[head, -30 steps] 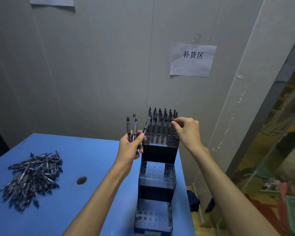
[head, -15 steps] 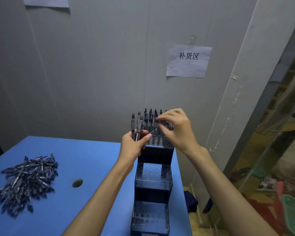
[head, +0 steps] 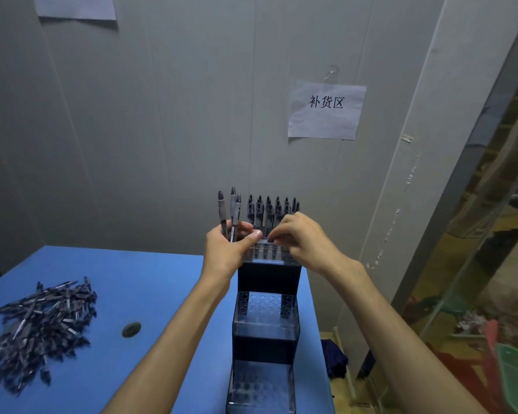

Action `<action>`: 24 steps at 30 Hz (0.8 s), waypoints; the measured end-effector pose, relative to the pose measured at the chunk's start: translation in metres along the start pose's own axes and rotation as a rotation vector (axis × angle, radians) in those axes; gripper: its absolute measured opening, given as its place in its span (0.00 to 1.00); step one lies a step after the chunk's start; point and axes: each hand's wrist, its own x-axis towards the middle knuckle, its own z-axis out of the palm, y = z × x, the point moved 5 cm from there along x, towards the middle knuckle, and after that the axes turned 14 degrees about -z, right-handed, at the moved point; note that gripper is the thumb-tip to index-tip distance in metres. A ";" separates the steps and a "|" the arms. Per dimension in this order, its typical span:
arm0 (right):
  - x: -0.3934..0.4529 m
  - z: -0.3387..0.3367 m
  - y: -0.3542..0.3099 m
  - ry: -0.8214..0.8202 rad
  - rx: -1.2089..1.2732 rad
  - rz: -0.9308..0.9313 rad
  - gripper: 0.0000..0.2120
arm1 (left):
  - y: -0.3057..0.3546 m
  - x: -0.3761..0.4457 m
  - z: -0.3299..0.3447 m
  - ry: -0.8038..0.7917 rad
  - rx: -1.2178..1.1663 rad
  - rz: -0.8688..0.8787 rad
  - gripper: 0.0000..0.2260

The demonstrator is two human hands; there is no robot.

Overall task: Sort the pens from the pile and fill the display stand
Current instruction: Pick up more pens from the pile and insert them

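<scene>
Above the display stand (head: 266, 294) on the blue surface (head: 150, 282), spare pens (head: 231, 213) are clasped upright in the left hand (head: 225, 249); one pen (head: 265, 241) is pinched by the right hand (head: 299, 240); it could be fumbled during the handover, or standing pens knocked.

Lighting is dim and even, with a cool grey-blue cast. No lamp or glare spot is visible. Shadows are soft; the wall (head: 177, 130) darkens toward 9 o'clock. Wide-angle distortion bends straight lines outward at 3 and 9 o'clock. The pens (head: 39, 327) at 8 o'clock are soft. Clutter at 4 o'clock is blurred.
</scene>
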 end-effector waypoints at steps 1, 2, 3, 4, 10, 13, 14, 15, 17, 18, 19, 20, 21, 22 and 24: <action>-0.001 0.000 0.001 0.012 0.003 0.016 0.09 | 0.002 0.001 0.001 0.003 0.004 0.013 0.07; -0.003 0.000 0.003 0.027 0.012 0.038 0.07 | 0.003 0.002 0.001 0.012 0.012 0.026 0.07; -0.005 -0.002 0.006 0.055 0.027 0.060 0.06 | 0.006 0.002 0.001 0.027 0.009 0.037 0.07; -0.007 -0.005 0.010 0.097 0.052 0.087 0.05 | 0.008 0.003 0.000 0.031 -0.012 0.039 0.07; -0.023 -0.022 0.045 0.339 0.194 0.399 0.04 | -0.009 0.007 -0.012 -0.042 -0.037 -0.069 0.09; -0.027 -0.022 0.052 0.400 0.196 0.430 0.06 | -0.024 0.008 -0.016 -0.089 0.016 -0.105 0.09; -0.026 -0.022 0.052 0.415 0.195 0.431 0.06 | -0.027 0.009 -0.017 -0.100 0.030 -0.115 0.09; -0.026 -0.021 0.051 0.431 0.192 0.428 0.06 | -0.029 0.009 -0.018 -0.104 0.045 -0.125 0.09; -0.025 -0.019 0.050 0.457 0.186 0.416 0.06 | -0.031 0.010 -0.019 -0.108 0.056 -0.128 0.10; -0.024 -0.019 0.048 0.461 0.184 0.411 0.06 | -0.032 0.010 -0.019 -0.112 0.050 -0.122 0.11; -0.023 -0.017 0.048 0.456 0.181 0.409 0.06 | -0.031 0.009 -0.020 -0.113 0.039 -0.116 0.12; -0.023 -0.016 0.047 0.445 0.175 0.408 0.05 | -0.030 0.009 -0.020 -0.109 0.024 -0.112 0.13; -0.023 -0.014 0.047 0.433 0.172 0.407 0.05 | -0.029 0.008 -0.022 -0.101 0.010 -0.108 0.14; -0.023 -0.013 0.046 0.421 0.173 0.409 0.06 | -0.028 0.009 -0.023 -0.097 0.000 -0.101 0.14; -0.023 -0.010 0.044 0.398 0.176 0.411 0.07 | -0.028 0.009 -0.025 -0.098 0.006 -0.081 0.13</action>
